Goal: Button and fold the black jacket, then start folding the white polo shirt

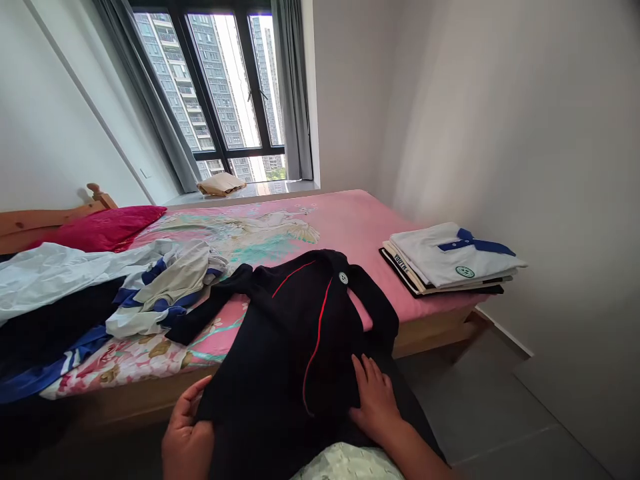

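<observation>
A black long-sleeved jacket (280,340) with red piping and a round white badge is spread from the bed's edge down towards me. Its collar end and both sleeves lie on the pink sheet, while the lower part hangs over the edge. At the lower left, my left hand (187,427) pinches the jacket's side edge between thumb and fingers. My right hand (375,400) rests on the jacket's lower right part with its fingers stretched out over the cloth.
Folded shirts (455,257) lie stacked on the bed's right corner, a white one with blue collar on top. Loose clothes (165,293) are heaped at left, near a red pillow (107,227). The pink bed sheet (350,220) reaches towards the window, where a beige folded cloth (221,184) lies on the sill.
</observation>
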Demonstrator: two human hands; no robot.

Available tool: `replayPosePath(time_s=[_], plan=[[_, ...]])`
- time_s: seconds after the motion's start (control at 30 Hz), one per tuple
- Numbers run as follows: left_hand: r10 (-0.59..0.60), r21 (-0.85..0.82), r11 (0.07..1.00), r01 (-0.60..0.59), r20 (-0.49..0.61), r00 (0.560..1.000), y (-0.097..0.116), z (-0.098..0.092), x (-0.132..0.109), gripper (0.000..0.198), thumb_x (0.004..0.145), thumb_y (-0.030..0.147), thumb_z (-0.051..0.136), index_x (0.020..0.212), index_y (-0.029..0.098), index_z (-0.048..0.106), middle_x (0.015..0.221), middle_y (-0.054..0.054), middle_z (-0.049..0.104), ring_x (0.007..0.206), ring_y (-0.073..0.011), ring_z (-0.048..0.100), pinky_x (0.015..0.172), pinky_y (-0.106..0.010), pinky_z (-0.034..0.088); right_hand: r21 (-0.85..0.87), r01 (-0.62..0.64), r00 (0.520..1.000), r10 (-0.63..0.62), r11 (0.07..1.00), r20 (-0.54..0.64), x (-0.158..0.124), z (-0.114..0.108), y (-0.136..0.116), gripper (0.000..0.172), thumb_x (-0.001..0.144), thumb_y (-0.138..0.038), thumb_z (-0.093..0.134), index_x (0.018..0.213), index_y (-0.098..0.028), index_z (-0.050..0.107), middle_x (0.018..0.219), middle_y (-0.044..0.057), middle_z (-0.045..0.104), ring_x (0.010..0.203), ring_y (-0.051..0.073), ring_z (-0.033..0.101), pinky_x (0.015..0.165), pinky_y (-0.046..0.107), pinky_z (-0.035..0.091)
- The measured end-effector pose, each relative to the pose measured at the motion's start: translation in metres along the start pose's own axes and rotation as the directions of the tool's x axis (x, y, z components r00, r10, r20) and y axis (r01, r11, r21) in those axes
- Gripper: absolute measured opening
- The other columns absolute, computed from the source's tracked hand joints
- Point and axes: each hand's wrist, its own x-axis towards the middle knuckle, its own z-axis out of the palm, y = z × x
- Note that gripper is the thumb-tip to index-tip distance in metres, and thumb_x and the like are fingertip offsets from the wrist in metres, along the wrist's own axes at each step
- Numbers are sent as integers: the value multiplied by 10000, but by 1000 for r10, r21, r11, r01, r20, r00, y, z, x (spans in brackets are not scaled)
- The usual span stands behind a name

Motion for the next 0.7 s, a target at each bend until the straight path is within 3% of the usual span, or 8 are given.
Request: replayPosePath(time_s=[0.07,0.17,0.27,0.33,0.4,0.47,0.57,0.7], plan=[[9,5,1000,-9,-14,1000,16,1,-4,558,566,290,603,1123,262,597,894,4,696,647,-150,624,535,-217,484,62,-5,997,10,998,-78,10,1,5,912,531,-39,489,1417,-167,316,1405,133,408,1296,292,353,1024,433,275],[85,50,995,-83,-46,995,32,-5,-7,536,575,281,572,1109,271,612,979,4,689,757,-175,641,589,-226,498,411,29,983,50,911,-178,25,-2,24,716,625,-41,386,1324,-180,454,1201,81,601,1114,216,544,967,354,367],[147,222,967,-128,-69,987,30,-15,-5,489,575,313,549,1052,258,643,959,-3,699,849,-218,638,646,-260,497,802,6,937,277,597,-214,34,-10,47,451,765,-220,377,1172,-164,560,1095,65,657,1024,208,601,897,312,445],[152,303,944,-133,-40,988,19,-21,-2,463,579,338,522,1020,259,642,938,-3,703,868,-232,636,692,-291,494,931,-7,874,455,366,-172,34,-16,57,454,782,-367,427,1160,-157,561,1052,66,675,979,222,625,831,307,488],[138,317,939,-134,11,990,2,-21,1,446,585,355,507,1008,261,616,948,0,700,866,-231,639,720,-304,493,973,21,837,528,230,-143,32,-20,61,506,757,-421,468,1189,-171,553,1026,49,688,920,219,649,760,292,517],[125,301,944,-135,55,991,-16,-17,5,424,610,377,507,1011,260,579,977,-2,693,853,-221,645,721,-301,498,973,64,837,519,221,-173,30,-24,59,517,726,-388,487,1197,-186,563,1003,29,697,870,207,663,721,278,530],[109,278,951,-138,116,987,-32,-7,11,389,610,356,518,981,248,569,936,-10,701,791,-210,658,685,-293,515,930,121,837,468,348,-284,29,-33,54,508,679,-303,476,1158,-189,601,1023,26,692,888,201,659,760,277,531],[172,255,942,-220,198,965,-15,-13,18,354,532,275,517,863,236,634,797,-7,714,754,-226,669,656,-291,539,807,247,825,321,537,-466,28,-80,53,514,635,-247,419,1097,-187,637,1061,29,679,990,207,627,849,296,511]])
